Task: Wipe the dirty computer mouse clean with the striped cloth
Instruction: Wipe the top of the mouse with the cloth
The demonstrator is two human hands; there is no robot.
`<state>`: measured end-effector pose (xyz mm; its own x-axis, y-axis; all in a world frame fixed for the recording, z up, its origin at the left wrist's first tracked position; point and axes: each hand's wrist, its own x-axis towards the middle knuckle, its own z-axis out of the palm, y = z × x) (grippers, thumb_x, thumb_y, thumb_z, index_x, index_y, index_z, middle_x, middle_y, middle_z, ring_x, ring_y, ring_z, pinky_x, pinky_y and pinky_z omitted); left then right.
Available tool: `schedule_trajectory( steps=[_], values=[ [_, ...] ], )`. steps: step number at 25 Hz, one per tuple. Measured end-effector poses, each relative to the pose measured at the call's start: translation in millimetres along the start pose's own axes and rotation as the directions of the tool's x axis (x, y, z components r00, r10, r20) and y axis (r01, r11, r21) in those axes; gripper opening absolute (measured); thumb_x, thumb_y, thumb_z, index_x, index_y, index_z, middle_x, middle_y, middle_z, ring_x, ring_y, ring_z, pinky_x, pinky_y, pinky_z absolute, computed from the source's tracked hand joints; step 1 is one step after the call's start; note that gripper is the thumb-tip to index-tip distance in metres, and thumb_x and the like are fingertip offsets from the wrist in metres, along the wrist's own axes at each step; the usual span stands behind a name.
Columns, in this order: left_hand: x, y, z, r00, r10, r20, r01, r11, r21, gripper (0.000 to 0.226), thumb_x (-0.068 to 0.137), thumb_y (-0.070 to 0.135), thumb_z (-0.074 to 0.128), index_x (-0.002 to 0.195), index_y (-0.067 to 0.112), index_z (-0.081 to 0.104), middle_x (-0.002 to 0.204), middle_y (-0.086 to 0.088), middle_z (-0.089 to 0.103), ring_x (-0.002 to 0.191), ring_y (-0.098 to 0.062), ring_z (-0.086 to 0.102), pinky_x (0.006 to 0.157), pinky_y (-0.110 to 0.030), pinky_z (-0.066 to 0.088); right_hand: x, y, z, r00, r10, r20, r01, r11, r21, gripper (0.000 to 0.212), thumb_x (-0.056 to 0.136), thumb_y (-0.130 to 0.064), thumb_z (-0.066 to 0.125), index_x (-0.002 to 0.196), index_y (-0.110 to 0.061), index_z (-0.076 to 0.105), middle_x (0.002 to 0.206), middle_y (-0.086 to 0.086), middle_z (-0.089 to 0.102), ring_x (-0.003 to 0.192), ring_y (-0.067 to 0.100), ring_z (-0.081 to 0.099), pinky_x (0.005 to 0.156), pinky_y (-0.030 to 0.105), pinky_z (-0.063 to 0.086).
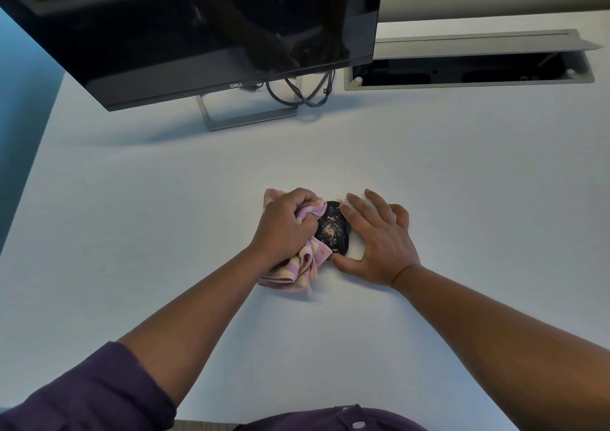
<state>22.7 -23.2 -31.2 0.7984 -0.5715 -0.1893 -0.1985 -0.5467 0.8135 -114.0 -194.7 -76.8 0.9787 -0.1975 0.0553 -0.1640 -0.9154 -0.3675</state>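
Observation:
A black computer mouse (pixel 332 229) lies on the white desk (pixel 429 173), its top speckled with pale dusty dirt. My left hand (pixel 286 224) grips a bunched purple-and-cream striped cloth (pixel 297 270) and holds it against the mouse's left side. My right hand (pixel 376 237) holds the mouse from the right, fingers spread along its right edge and thumb at its near end. A few crumbs (pixel 339 197) lie on the desk just beyond the mouse.
A dark monitor (pixel 198 27) on a silver stand (pixel 251 113) occupies the back left, with black cables (pixel 303 95) looped behind it. An open cable hatch (pixel 468 70) is set into the desk at back right.

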Motion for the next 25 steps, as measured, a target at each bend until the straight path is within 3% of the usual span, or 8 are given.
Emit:
schedule_trajectory(
  steps=[6, 9, 12, 14, 17, 19, 22, 25],
  values=[
    [11.5, 9.4, 1.3, 0.999, 0.041, -0.016, -0.040, 0.994, 0.098, 0.025, 0.085, 0.012, 0.066, 0.104, 0.023, 0.078, 0.105, 0.013, 0.071, 0.100, 0.020, 0.048, 0.085, 0.001, 0.030, -0.2, -0.6, -0.8, 1.000, -0.003, -0.011, 0.003, 1.000, 0.009, 0.094, 0.070, -0.082, 0.060, 0.146, -0.028, 0.049, 0.159, -0.002, 0.043, 0.152, 0.031, 0.029, 0.110, 0.054, 0.027],
    [15.6, 12.6, -9.0, 0.983, 0.109, 0.149, -0.145, 0.955, 0.257, 0.024, 0.084, 0.017, 0.062, 0.098, 0.027, 0.080, 0.094, 0.020, 0.066, 0.102, -0.003, 0.042, 0.093, -0.026, 0.040, -0.5, -0.6, -0.8, 1.000, -0.008, -0.017, 0.008, 1.000, 0.006, 0.094, 0.071, -0.084, 0.059, 0.146, -0.029, 0.048, 0.159, -0.001, 0.043, 0.152, 0.032, 0.029, 0.110, 0.055, 0.027],
    [9.5, 9.1, -16.4, 0.968, 0.118, 0.219, -0.185, 0.931, 0.316, 0.024, 0.086, 0.023, 0.062, 0.099, 0.032, 0.079, 0.091, 0.017, 0.067, 0.101, -0.021, 0.043, 0.091, -0.030, 0.038, -0.2, -0.3, -0.8, 1.000, -0.010, -0.019, 0.010, 1.000, 0.001, 0.093, 0.070, -0.083, 0.059, 0.145, -0.029, 0.049, 0.159, -0.001, 0.044, 0.152, 0.032, 0.029, 0.110, 0.056, 0.028],
    [9.4, 8.8, -13.0, 0.980, 0.112, 0.167, -0.155, 0.949, 0.275, 0.023, 0.086, 0.017, 0.061, 0.097, 0.026, 0.080, 0.090, 0.007, 0.071, 0.098, -0.017, 0.055, 0.102, -0.029, 0.034, 0.3, -0.3, -0.9, 1.000, -0.008, -0.012, 0.008, 1.000, -0.007, 0.093, 0.071, -0.084, 0.057, 0.145, -0.029, 0.048, 0.159, -0.001, 0.043, 0.152, 0.031, 0.028, 0.110, 0.056, 0.027],
    [6.7, 12.2, -7.2, 0.994, 0.069, 0.083, -0.086, 0.971, 0.224, 0.028, 0.087, 0.013, 0.063, 0.108, 0.024, 0.079, 0.101, 0.010, 0.070, 0.106, 0.020, 0.044, 0.102, -0.012, 0.026, 0.2, -0.1, -0.6, 1.000, -0.004, -0.010, 0.004, 1.000, -0.011, 0.094, 0.070, -0.084, 0.057, 0.146, -0.030, 0.048, 0.159, -0.002, 0.042, 0.152, 0.031, 0.027, 0.111, 0.056, 0.026],
    [-3.1, 8.3, -7.6, 0.990, 0.102, 0.095, -0.120, 0.971, 0.206, 0.026, 0.087, 0.018, 0.061, 0.103, 0.028, 0.079, 0.089, 0.015, 0.063, 0.105, 0.010, 0.041, 0.098, -0.029, 0.037, 0.1, 0.5, 0.2, 1.000, -0.011, -0.022, 0.010, 1.000, -0.006, 0.092, 0.071, -0.083, 0.058, 0.145, -0.029, 0.049, 0.159, -0.002, 0.043, 0.152, 0.031, 0.027, 0.110, 0.056, 0.026],
    [-17.6, 4.8, -8.5, 0.983, 0.112, 0.143, -0.140, 0.970, 0.200, 0.029, 0.087, 0.023, 0.059, 0.107, 0.032, 0.078, 0.085, 0.015, 0.058, 0.099, -0.020, 0.045, 0.086, -0.021, 0.035, -0.9, 1.3, 1.1, 0.999, -0.017, -0.038, 0.017, 1.000, -0.001, 0.091, 0.072, -0.082, 0.059, 0.144, -0.028, 0.051, 0.159, -0.001, 0.044, 0.152, 0.031, 0.028, 0.110, 0.056, 0.026],
    [-14.0, 11.0, -4.8, 0.992, 0.105, 0.073, -0.116, 0.978, 0.173, 0.027, 0.089, 0.014, 0.063, 0.109, 0.025, 0.079, 0.091, 0.013, 0.062, 0.099, 0.011, 0.044, 0.085, -0.006, 0.029, -0.1, 0.5, 0.3, 1.000, -0.003, -0.021, 0.003, 1.000, -0.005, 0.092, 0.072, -0.084, 0.058, 0.146, -0.029, 0.050, 0.159, -0.002, 0.043, 0.153, 0.030, 0.027, 0.111, 0.055, 0.025]
  ],
)
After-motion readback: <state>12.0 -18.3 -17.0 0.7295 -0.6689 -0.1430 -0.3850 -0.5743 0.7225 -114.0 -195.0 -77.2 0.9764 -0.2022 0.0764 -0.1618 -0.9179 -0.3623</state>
